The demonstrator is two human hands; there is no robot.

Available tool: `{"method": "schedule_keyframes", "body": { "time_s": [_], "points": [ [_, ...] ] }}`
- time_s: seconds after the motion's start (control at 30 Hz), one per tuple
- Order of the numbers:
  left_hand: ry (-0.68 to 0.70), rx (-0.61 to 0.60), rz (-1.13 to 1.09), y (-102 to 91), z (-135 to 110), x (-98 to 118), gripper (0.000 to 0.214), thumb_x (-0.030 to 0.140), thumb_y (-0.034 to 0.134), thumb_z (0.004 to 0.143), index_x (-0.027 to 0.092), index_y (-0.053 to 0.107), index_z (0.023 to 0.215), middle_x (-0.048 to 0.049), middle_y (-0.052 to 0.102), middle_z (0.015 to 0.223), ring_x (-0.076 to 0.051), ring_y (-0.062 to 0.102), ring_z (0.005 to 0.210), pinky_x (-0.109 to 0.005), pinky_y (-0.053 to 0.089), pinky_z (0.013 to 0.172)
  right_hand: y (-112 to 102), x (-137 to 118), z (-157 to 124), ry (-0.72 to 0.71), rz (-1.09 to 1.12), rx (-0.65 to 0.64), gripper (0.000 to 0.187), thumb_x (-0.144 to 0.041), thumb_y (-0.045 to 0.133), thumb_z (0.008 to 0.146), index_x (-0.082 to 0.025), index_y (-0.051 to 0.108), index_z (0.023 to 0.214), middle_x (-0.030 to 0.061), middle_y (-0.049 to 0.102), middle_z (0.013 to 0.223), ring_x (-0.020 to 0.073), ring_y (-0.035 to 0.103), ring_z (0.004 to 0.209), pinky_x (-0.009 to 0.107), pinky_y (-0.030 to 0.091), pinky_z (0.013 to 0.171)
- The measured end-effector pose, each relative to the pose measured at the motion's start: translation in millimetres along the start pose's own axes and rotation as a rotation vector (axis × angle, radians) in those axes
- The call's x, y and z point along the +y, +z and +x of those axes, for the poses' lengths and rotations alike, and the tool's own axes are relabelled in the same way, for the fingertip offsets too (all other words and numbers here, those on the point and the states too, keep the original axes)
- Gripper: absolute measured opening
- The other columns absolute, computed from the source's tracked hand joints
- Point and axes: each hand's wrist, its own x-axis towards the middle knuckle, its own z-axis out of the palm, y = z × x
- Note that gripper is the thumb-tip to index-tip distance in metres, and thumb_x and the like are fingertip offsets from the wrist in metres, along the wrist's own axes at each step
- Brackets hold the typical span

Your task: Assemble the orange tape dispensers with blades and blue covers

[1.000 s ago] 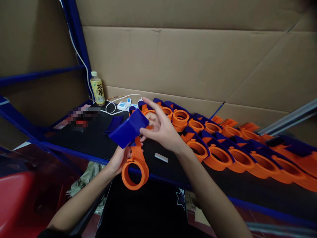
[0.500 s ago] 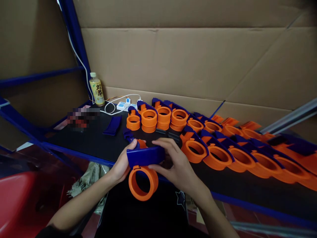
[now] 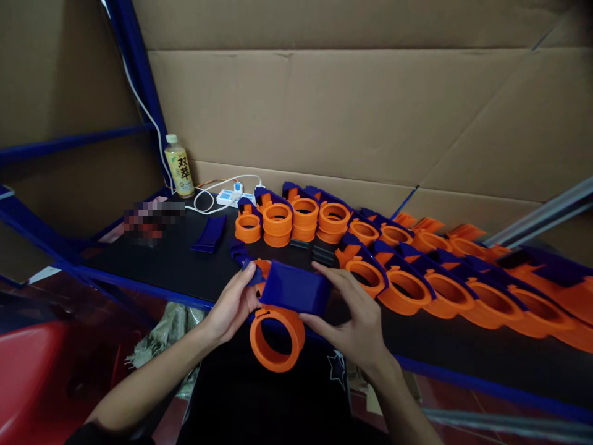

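Observation:
An orange-and-blue tape dispenser (image 3: 278,340) is held above the table's front edge, its orange ring hanging lowest and facing me. A smooth blue curved plate (image 3: 296,288) covers its upper part. My left hand (image 3: 234,303) is closed on the left side of the dispenser, thumb on top by a small blue piece. At the right end of the plate, my right hand (image 3: 354,312) pinches it between thumb and fingers. Whether the plate is fastened to the orange body is hidden.
Rows of similar tape dispensers (image 3: 407,290) fill the right of the black tabletop (image 3: 180,259). Loose blue plates (image 3: 209,233), black strips (image 3: 323,255), a power strip (image 3: 227,197) and a drink bottle (image 3: 179,167) lie or stand left and behind. Cardboard (image 3: 296,111) walls the back.
The blue plate has shifted right and tilted, so more of its broad face shows. My right hand moved right with it, and the orange ring slid slightly right.

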Motion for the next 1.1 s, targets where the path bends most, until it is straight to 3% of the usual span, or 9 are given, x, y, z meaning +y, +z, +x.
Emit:
{"method": "schedule_keyframes", "body": {
  "time_s": [0.2, 0.33, 0.6, 0.8, 1.0, 1.1],
  "points": [
    [0.119, 0.009, -0.021, 3.0, -4, -1, 0.045, 0.044, 0.066, 0.090, 0.018, 0.061, 0.126, -0.0105, 0.073, 0.110, -0.025, 0.070, 0.101, -0.037, 0.057, 0.088, 7, -7, -6, 0.263, 0.042, -0.096, 0.041, -0.047, 0.064, 0.088, -0.020, 0.067, 0.118, 0.0082, 0.074, 0.099, 0.0235, 0.070, 0.084, 0.033, 0.055, 0.073],
    [0.122, 0.033, 0.022, 5.0, -7, -2, 0.055, 0.045, 0.070, 0.087, 0.022, 0.057, 0.135, -0.0086, 0.072, 0.111, -0.024, 0.070, 0.098, -0.037, 0.056, 0.088, 13, -13, -13, 0.340, 0.041, -0.131, 0.037, -0.048, 0.054, 0.092, -0.019, 0.070, 0.108, 0.0042, 0.072, 0.079, 0.0193, 0.066, 0.065, 0.030, 0.051, 0.062],
    [0.121, 0.069, 0.075, 5.1, -7, -4, 0.059, 0.045, 0.071, 0.086, 0.024, 0.054, 0.139, -0.0085, 0.070, 0.113, -0.022, 0.069, 0.095, -0.035, 0.056, 0.084, 16, -16, -15, 0.354, -0.025, -0.129, 0.039, -0.050, 0.060, 0.088, -0.021, 0.069, 0.113, 0.0075, 0.076, 0.103, 0.0259, 0.073, 0.090, 0.035, 0.055, 0.079],
    [0.171, 0.057, 0.105, 3.7, -8, -4, 0.055, 0.042, 0.070, 0.086, 0.023, 0.057, 0.136, -0.0076, 0.069, 0.111, -0.022, 0.067, 0.097, -0.034, 0.054, 0.088, 16, -20, -14, 0.402, 0.008, -0.175, 0.037, -0.049, 0.058, 0.090, -0.023, 0.069, 0.114, 0.0054, 0.076, 0.097, 0.0248, 0.073, 0.083, 0.034, 0.054, 0.075],
    [0.223, 0.037, 0.253, 3.2, -16, -1, 0.068, 0.025, 0.080, 0.077, 0.027, 0.053, 0.140, -0.0054, 0.066, 0.116, -0.021, 0.063, 0.103, -0.032, 0.048, 0.097, 10, -24, -12, 0.429, 0.188, -0.303, 0.042, -0.051, 0.064, 0.087, -0.025, 0.067, 0.120, 0.0058, 0.074, 0.105, 0.0246, 0.070, 0.091, 0.035, 0.053, 0.083],
    [0.207, -0.010, 0.257, 6.0, -23, 3, 0.065, 0.024, 0.080, 0.076, 0.025, 0.056, 0.136, -0.0061, 0.067, 0.112, -0.021, 0.063, 0.099, -0.032, 0.049, 0.094, 11, -25, -11, 0.419, 0.396, -0.232, 0.042, -0.051, 0.066, 0.085, -0.023, 0.068, 0.117, 0.0080, 0.070, 0.117, 0.0260, 0.065, 0.106, 0.036, 0.050, 0.092]
  ]
}}
